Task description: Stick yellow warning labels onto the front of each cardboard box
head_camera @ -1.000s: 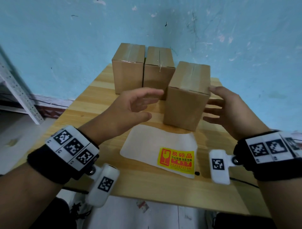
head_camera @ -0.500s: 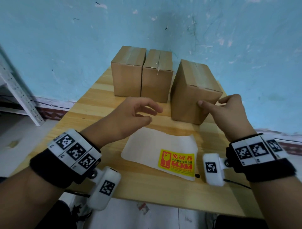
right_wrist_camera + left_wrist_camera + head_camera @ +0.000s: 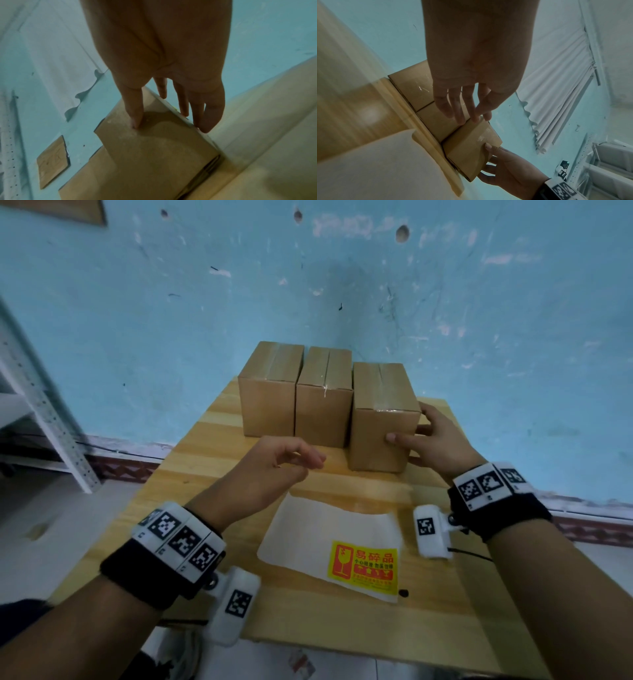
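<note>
Head view: the right hand [image 3: 442, 440] grips the right-hand cardboard box [image 3: 382, 426], thumb on its front and fingers round its far side, the box now squared beside the other two boxes [image 3: 298, 402] rather than angled as a second ago. Left of that grip, the left hand [image 3: 270, 470] hangs released, having drawn back. Below the grip, one yellow warning label [image 3: 362, 565] remains on its backing sheet [image 3: 318, 525], so labelling probably comes next.
</note>
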The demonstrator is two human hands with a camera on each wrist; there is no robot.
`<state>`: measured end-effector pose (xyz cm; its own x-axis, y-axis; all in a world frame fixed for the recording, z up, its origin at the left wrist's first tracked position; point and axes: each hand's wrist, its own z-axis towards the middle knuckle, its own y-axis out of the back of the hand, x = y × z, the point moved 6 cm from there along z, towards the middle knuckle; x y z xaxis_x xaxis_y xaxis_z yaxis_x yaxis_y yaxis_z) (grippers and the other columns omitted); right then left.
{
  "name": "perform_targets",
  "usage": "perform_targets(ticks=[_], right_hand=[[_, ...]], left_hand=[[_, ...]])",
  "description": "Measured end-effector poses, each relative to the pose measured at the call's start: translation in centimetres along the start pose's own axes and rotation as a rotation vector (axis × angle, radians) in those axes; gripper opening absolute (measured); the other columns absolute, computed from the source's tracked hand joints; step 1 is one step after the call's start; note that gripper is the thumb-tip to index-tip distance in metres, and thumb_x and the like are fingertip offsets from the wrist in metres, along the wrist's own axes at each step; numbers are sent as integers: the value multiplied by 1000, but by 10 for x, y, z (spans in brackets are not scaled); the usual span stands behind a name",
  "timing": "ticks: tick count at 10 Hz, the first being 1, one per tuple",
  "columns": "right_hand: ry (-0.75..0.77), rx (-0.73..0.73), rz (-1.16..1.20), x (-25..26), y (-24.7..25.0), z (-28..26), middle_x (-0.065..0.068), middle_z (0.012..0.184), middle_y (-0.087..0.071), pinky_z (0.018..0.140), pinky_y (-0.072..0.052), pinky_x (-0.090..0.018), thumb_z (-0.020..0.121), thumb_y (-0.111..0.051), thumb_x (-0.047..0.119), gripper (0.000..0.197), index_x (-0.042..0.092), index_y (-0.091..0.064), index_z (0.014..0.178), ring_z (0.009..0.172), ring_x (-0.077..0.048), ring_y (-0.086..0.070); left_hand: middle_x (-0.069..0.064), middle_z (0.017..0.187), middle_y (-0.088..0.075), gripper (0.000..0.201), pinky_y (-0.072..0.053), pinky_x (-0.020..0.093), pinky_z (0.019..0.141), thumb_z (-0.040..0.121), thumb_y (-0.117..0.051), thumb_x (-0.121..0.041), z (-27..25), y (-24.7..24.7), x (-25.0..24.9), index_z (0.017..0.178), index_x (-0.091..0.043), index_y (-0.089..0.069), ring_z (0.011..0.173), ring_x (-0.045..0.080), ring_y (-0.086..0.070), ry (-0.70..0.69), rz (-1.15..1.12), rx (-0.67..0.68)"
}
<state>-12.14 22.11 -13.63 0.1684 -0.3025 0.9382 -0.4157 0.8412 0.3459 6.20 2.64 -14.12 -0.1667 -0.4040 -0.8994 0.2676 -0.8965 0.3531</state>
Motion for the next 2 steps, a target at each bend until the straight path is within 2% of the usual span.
perform_targets(ticks=[1, 2], right_hand=[[18, 11, -20, 4, -5, 8, 1, 116, -63, 84, -56, -46, 85, -76, 19, 65, 27, -46, 142, 118, -26, -59], [53, -12, -28, 3, -5, 14, 2, 115, -62, 67, -51, -30, 86, -75, 20, 62, 24, -46, 142, 114, -23, -58]], left_hand=[[-3, 105, -74, 32, -51, 22, 89, 87, -57, 12, 0, 4, 3, 87, -15, -73, 104, 11, -68, -8, -11, 11], [0, 103, -75, 31, -52, 22, 87, 87, -56, 14, 4, 5, 6, 86, -13, -73, 103, 14, -69, 28, -45, -2]])
